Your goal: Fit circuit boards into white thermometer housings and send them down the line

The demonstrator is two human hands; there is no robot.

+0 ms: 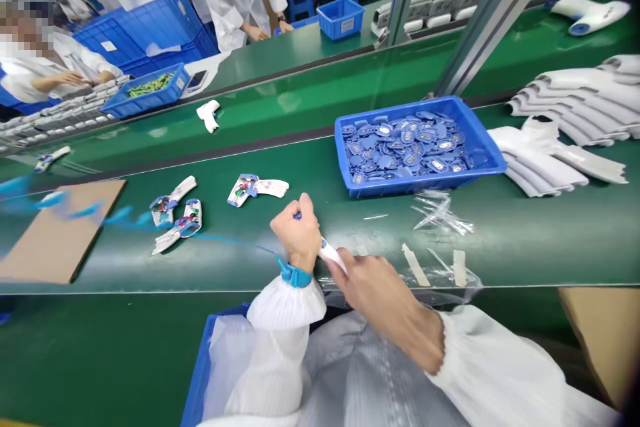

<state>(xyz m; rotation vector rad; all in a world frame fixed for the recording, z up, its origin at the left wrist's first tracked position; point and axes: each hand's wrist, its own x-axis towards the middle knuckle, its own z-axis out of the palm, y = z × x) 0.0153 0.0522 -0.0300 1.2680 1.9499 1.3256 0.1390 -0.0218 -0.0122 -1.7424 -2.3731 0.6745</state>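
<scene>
A white gun-shaped plastic device (331, 255) is held in front of me, near the front edge of the bench. My left hand (297, 230) is closed round its upper end, where a bit of blue shows, with the thumb on top. Lower down, my right hand (375, 283) is wrapped round the white handle. My fingers hide most of the device. On my left wrist sits a blue strap (296, 275) with a coiled cord running off to the left. Just beyond my left hand lies an opened white housing (258, 188) with a circuit board and wires inside.
Two more opened housings (180, 223) lie at left, beside a cardboard sheet (65, 230). A blue bin (423, 185) of blue plastic parts stands right of centre, with white shells (545, 153) beyond. Plastic scraps (440, 213) lie in front. Co-workers sit across the green conveyor (290, 103).
</scene>
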